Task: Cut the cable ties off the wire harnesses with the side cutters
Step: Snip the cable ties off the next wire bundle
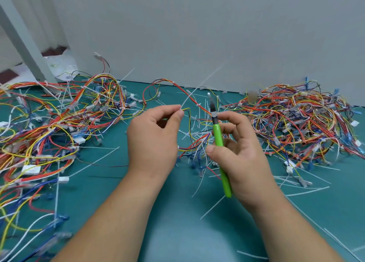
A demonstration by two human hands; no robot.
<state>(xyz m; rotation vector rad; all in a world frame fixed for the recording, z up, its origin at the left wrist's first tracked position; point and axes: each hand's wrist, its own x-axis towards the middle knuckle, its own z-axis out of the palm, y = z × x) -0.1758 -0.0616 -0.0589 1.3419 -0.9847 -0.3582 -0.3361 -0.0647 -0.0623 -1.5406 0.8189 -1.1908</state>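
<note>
Left grip: the left hand (154,137) was raised over the middle of the worktop. Its thumb and forefinger pinched a white cable tie (197,88) together with a thin yellow wire (187,109). The other fingers were curled in.
Cable tie: its long tail ran up and to the right from the pinch, toward the far edge. It was blurred along its length.
Right grip: the right hand (245,155), just beside the left, was closed round the green handles of the side cutters (218,135), with the thumb against the handle.
Side cutters: held nearly upright with the dark head pointing to the far edge, close to the pinched tie but apart from it. The head was blurred, so I could not tell how the jaws stood.
Held harness (197,143): the yellow wire looped down from the left fingertips into a bundle of red, blue and yellow wires lying between the hands.
Cut ties (198,119): short white offcuts lay scattered beyond the hands, with longer strips toward the right near corner.
Left pile (59,113): tangled harnesses lay along the left edge.
Right pile (296,119): a denser tangle lay toward the right far corner.
Worktop (177,232): teal surface.
Wall (197,24): grey, standing at the far edge.
</note>
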